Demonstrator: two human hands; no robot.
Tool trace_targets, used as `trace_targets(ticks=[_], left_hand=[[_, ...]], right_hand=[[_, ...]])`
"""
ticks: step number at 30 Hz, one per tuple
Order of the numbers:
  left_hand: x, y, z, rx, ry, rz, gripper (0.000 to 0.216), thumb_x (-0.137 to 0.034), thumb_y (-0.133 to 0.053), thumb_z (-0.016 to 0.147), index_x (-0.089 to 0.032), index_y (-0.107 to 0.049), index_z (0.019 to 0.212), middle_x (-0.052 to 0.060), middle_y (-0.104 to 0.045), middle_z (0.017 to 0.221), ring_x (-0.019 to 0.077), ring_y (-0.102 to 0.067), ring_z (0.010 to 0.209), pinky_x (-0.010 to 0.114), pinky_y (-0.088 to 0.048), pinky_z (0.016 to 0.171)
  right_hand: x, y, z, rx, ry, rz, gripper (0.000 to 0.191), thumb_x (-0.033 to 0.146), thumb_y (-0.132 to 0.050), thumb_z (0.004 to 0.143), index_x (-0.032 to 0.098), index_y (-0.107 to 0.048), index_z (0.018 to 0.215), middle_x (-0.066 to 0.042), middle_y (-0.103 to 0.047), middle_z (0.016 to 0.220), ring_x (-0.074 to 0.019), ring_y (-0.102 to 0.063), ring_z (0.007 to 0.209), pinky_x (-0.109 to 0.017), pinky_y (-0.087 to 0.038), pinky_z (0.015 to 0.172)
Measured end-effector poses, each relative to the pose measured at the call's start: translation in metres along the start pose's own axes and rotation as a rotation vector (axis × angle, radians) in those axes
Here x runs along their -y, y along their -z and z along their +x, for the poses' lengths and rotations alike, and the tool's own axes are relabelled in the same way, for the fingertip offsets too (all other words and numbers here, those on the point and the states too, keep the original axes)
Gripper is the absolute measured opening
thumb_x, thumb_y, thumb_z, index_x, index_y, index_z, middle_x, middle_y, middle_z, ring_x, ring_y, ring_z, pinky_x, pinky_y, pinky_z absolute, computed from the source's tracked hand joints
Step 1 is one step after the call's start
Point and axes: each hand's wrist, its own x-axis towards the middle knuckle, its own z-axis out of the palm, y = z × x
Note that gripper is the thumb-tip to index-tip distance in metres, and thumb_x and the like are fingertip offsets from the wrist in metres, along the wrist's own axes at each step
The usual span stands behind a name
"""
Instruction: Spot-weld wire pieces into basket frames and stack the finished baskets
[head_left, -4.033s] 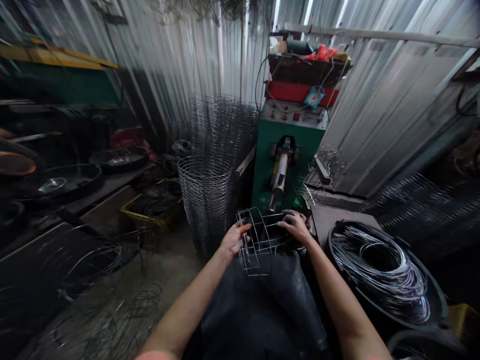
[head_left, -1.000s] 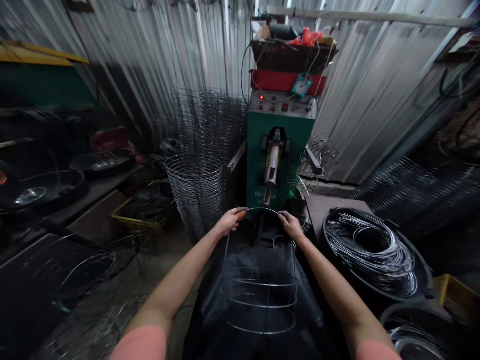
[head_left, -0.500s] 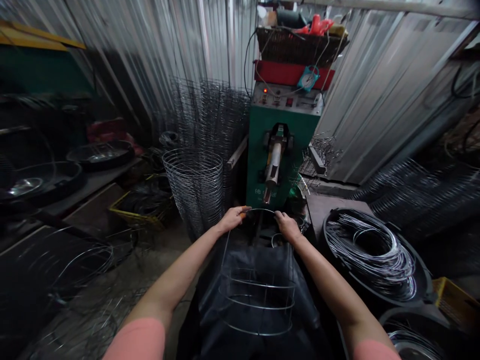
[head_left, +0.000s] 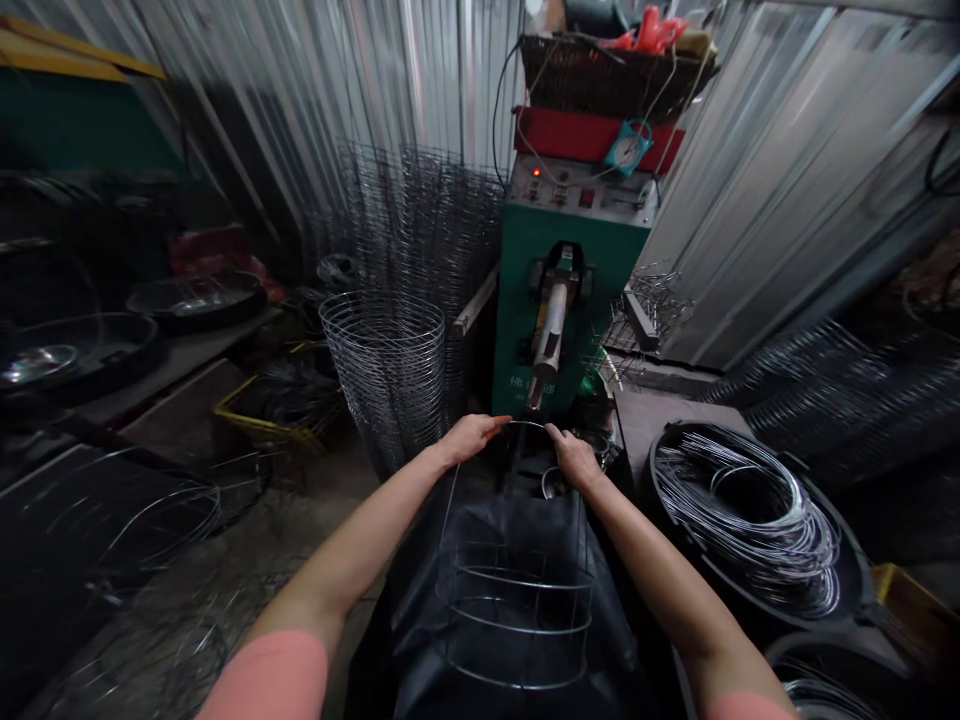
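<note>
A wire cage [head_left: 523, 631] of thin metal rings joined by lengthwise wires lies over the dark apron [head_left: 487, 520] on my lap. My left hand [head_left: 471, 438] is closed on the far ring of the cage, with something orange on its fingertips. On the opposite side of that ring, my right hand [head_left: 574, 458] pinches the wire between thumb and fingers. A short arc of the ring shows between both hands, just below the tip of the electrode arm [head_left: 551, 325] on a green welding machine [head_left: 517, 255]. Whether ring and electrode touch, I cannot tell.
Left of the machine stand tall stacks of wire cages [head_left: 386, 370]. At right, a black tub [head_left: 855, 560] holds coiled wire rings [head_left: 757, 530]. A yellow crate [head_left: 247, 420] and loose wire lie on the left. A blue dial clock [head_left: 628, 148] hangs on the machine.
My hands have come slightly closer together on the ring, and less of its arc shows between them. The view has shifted a little; the cage's near rings sit lower.
</note>
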Motion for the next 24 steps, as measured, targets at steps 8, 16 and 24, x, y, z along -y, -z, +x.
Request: trace_targets(ticks=[8,16,24], left_hand=[[-0.002,0.002,0.02,0.034,-0.036,0.194,0.043,-0.016,-0.042,0.082,-0.02,-0.052,0.124,0.005,-0.068,0.093,0.0143,-0.062,0.082,0.024,-0.047,0.077],[-0.008,0.007,0.03,0.058,0.005,0.217,0.044,-0.012,-0.043,0.079,-0.018,-0.056,0.121,0.004,-0.068,0.095,0.0137,-0.062,0.082,0.023,-0.046,0.077],[-0.006,0.005,0.031,0.026,0.015,0.06,0.043,-0.016,-0.048,0.077,-0.02,-0.058,0.118,0.002,-0.069,0.095,0.0145,-0.062,0.086,0.024,-0.046,0.081]], right_hand=[[-0.012,0.016,0.012,-0.012,-0.026,0.027,0.047,0.01,-0.03,0.088,0.024,-0.037,0.132,-0.01,-0.06,0.101,-0.0212,-0.062,0.082,-0.026,-0.043,0.067],[-0.022,0.014,0.022,-0.061,-0.024,0.142,0.039,0.014,-0.031,0.09,0.023,-0.044,0.125,-0.009,-0.063,0.098,-0.02,-0.061,0.081,-0.025,-0.04,0.065],[-0.023,0.015,0.023,-0.093,0.011,0.219,0.033,0.015,-0.035,0.089,0.021,-0.05,0.118,-0.007,-0.065,0.094,-0.0192,-0.061,0.078,-0.024,-0.037,0.062]])
